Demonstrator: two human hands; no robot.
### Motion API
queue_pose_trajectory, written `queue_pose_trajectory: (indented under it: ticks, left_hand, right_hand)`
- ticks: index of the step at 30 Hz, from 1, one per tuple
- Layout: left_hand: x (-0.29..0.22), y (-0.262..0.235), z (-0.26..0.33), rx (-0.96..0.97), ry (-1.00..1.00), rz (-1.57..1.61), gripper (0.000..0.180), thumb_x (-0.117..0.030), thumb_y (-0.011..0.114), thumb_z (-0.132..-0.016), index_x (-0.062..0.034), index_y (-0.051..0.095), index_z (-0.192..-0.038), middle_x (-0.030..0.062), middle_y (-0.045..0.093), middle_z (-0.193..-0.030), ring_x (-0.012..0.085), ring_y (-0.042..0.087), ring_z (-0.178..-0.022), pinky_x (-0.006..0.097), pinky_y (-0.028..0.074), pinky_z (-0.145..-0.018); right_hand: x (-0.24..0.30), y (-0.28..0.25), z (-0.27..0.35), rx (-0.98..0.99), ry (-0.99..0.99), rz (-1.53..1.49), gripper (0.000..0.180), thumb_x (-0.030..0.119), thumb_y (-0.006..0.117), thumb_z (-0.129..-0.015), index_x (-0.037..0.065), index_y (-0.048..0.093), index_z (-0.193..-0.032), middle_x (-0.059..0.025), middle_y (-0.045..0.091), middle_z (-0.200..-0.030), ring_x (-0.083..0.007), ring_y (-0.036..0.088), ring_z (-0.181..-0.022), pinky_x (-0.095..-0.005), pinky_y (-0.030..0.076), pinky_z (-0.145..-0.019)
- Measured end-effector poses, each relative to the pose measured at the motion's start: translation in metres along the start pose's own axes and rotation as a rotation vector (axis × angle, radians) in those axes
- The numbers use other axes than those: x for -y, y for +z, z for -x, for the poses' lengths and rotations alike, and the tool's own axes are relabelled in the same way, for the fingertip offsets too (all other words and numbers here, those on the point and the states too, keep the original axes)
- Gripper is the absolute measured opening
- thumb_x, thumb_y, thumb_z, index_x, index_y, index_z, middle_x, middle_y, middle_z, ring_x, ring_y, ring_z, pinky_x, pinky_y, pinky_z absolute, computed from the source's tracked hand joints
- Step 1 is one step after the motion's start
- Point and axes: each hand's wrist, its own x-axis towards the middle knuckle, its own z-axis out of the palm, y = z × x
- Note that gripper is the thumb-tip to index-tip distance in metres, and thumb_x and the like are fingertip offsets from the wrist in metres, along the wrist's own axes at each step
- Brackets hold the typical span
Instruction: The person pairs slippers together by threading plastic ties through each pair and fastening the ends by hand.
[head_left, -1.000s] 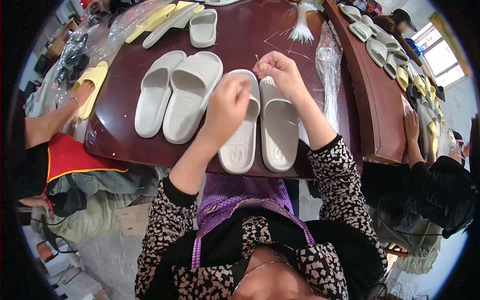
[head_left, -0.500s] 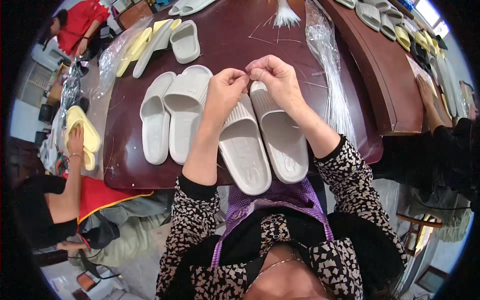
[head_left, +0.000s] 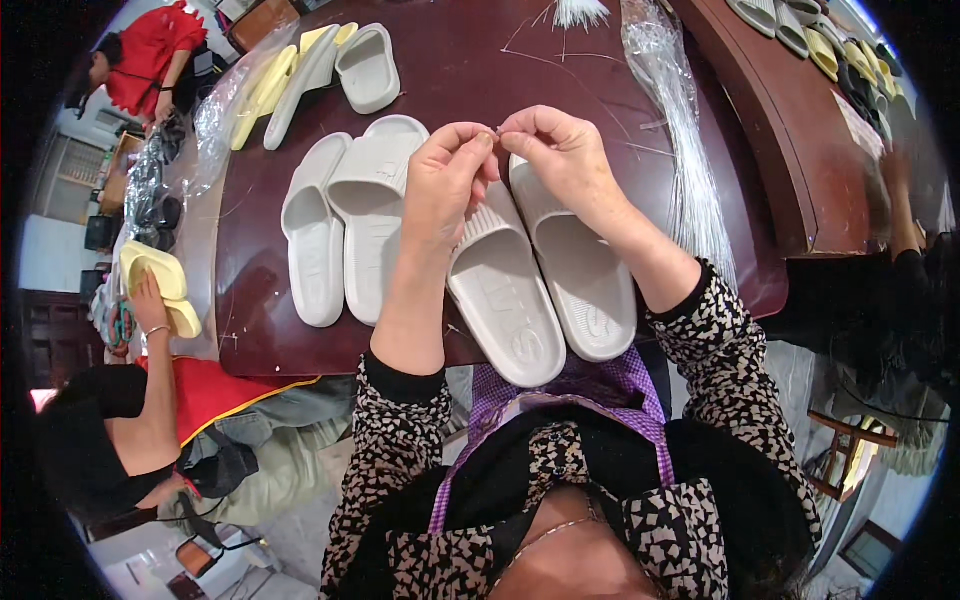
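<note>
Above the toe ends of a pale grey pair of slides, my left hand (head_left: pixel 447 178) and my right hand (head_left: pixel 568 160) meet with thumbs and forefingers pinched. Whatever they pinch is too small to make out. Beneath them, the left slide (head_left: pixel 508 300) and the right slide (head_left: pixel 590 285) lie side by side, heels toward me at the table edge; my hands partly hide their straps and toes. A second pale grey pair, an outer slide (head_left: pixel 314 245) and an inner slide (head_left: pixel 368 245), lies left of my left forearm, which covers part of the inner one.
A bundle of clear thin plastic strands (head_left: pixel 690 170) lies right on the dark red table (head_left: pixel 480 70). Yellow slides (head_left: pixel 264 95) and grey slides (head_left: pixel 367 75) sit far left. A raised shelf (head_left: pixel 800 140) bounds the right. At left, a co-worker's hand (head_left: pixel 150 295) touches yellow slides.
My hands stay pinched together over the toes, the fingertips only slightly shifted. The view has shifted a little. The co-worker's hand at left remains on the yellow slides.
</note>
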Motion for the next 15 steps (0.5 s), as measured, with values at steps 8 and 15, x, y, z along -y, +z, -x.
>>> queue_pose_trajectory:
  ticks: [8, 15]
  left_hand:
    - [0.0052, -0.004, -0.0004, 0.0, -0.032, -0.037, 0.008, -0.012, 0.057, -0.087, -0.006, 0.061, -0.087, -0.0047, 0.053, -0.06, -0.0013, 0.038, -0.043, 0.014, 0.027, -0.037]
    - [0.005, -0.0035, 0.0021, -0.008, -0.034, -0.074, 0.007, -0.012, 0.057, -0.086, -0.0068, 0.061, -0.086, -0.0057, 0.05, -0.059, -0.0012, 0.037, -0.045, 0.014, 0.027, -0.038]
  right_hand:
    - [0.005, 0.0027, 0.0068, -0.005, -0.148, 0.297, 0.006, 0.005, 0.062, -0.082, 0.001, 0.065, -0.086, 0.0005, 0.062, -0.072, -0.0033, 0.052, -0.065, -0.0201, 0.044, -0.059]
    - [0.001, 0.004, 0.0091, -0.015, -0.151, 0.34, 0.005, 0.004, 0.062, -0.081, 0.001, 0.065, -0.084, -0.0012, 0.062, -0.069, -0.0036, 0.051, -0.061, -0.021, 0.044, -0.056]
